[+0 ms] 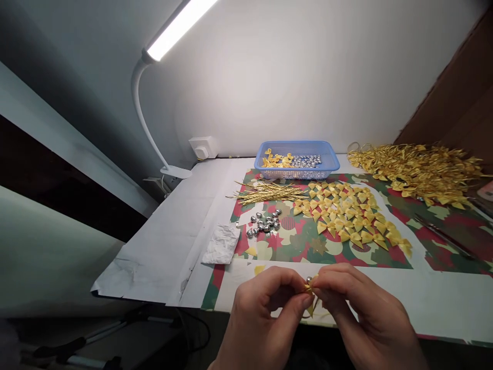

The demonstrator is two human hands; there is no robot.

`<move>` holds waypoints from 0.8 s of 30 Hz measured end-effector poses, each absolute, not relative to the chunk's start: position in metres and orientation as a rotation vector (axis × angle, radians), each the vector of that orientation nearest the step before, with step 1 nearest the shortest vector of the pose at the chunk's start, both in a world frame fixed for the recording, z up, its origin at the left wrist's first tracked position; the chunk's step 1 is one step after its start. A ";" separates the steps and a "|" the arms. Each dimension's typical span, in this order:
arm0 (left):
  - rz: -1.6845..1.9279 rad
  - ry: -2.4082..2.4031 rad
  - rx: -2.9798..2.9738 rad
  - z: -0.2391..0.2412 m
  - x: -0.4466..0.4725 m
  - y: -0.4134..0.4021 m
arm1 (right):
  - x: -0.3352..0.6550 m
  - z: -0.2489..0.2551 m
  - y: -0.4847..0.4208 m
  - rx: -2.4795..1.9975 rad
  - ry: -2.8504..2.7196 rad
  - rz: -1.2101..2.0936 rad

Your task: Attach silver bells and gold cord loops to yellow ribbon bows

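Held bow: a yellow ribbon bow (pixel 311 309) sits between the fingertips of both hands, over the near edge of the paper-covered bench (pixel 157 246).
Bow's direction: one tail points toward 6 o'clock; fingers hide most of the rest, so its long axis cannot be told.
Silver bead: one bead (pixel 308 279) shows at the bow's 12 o'clock side.
Left hand: at the bow's 8 o'clock, the left hand (pixel 264 313) pinches it between thumb and index finger.
Right hand: at 4 o'clock, the right hand (pixel 362 311) pinches it likewise, fingertips close beside the left's.
Loose bows: yellow bows (pixel 348 213) lie at 1 o'clock.
Loose beads: silver beads (pixel 266 224) lie at 11 o'clock.
Blue basket: the basket (pixel 327 168) stands at 12 o'clock.
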State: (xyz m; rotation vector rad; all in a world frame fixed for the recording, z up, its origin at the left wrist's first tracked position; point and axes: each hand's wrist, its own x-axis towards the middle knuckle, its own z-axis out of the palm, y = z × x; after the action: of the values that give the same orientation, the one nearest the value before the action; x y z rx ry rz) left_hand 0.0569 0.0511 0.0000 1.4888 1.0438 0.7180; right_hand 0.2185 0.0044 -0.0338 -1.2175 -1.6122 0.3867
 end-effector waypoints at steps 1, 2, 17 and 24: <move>0.717 1.044 1.508 0.000 0.057 0.051 | 0.219 -0.035 0.004 -1.212 -1.612 0.388; 0.717 1.039 1.518 0.000 0.058 0.051 | 0.219 -0.035 0.004 -1.208 -1.614 0.388; 0.662 0.883 1.220 0.010 0.047 0.053 | 0.217 -0.030 0.003 -1.224 -1.466 0.573; 0.894 0.989 1.529 0.002 0.052 0.043 | 0.216 -0.034 0.002 -1.198 -1.493 0.551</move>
State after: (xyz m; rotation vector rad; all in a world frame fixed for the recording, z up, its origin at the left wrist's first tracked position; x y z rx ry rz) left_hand 0.0519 0.0428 0.0016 1.5290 0.9888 0.8944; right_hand 0.2162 0.0018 -0.0342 -1.1977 -1.4925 0.5505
